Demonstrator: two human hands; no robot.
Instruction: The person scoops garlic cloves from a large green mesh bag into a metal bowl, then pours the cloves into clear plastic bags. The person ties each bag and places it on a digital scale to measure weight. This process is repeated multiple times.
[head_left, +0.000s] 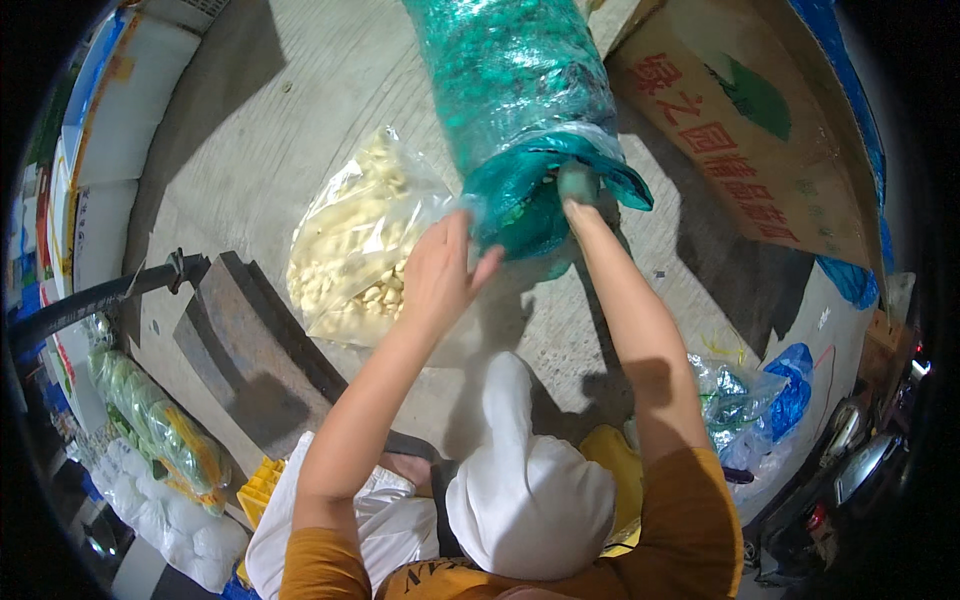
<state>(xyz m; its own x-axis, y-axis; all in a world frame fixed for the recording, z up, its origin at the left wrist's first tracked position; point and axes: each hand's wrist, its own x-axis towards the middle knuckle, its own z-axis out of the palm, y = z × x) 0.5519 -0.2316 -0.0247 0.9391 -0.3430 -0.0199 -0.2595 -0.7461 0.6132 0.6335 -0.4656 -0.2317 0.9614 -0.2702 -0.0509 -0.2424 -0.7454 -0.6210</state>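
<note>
A long green plastic sack (525, 75), wrapped in clear film, lies on the concrete with its open mouth (517, 210) towards me. Its contents are hard to make out. My right hand (579, 186) reaches inside that mouth and shows dimly through the plastic; its fingers are hidden. Just left of the mouth is my left hand (444, 266), blurred, thumb spread from the fingers, with nothing seen in it. Beneath and beside it, a clear plastic bag (360, 247) of pale peeled cloves, apparently garlic, rests on the ground.
A cardboard box (720, 127) bearing writing stands at the right. Left of me are a dark curved metal piece (247, 352), a bar (112, 296), white foam boxes (112, 142) and bagged green vegetables (150, 412). Crumpled plastic bags (750, 397) lie to my right.
</note>
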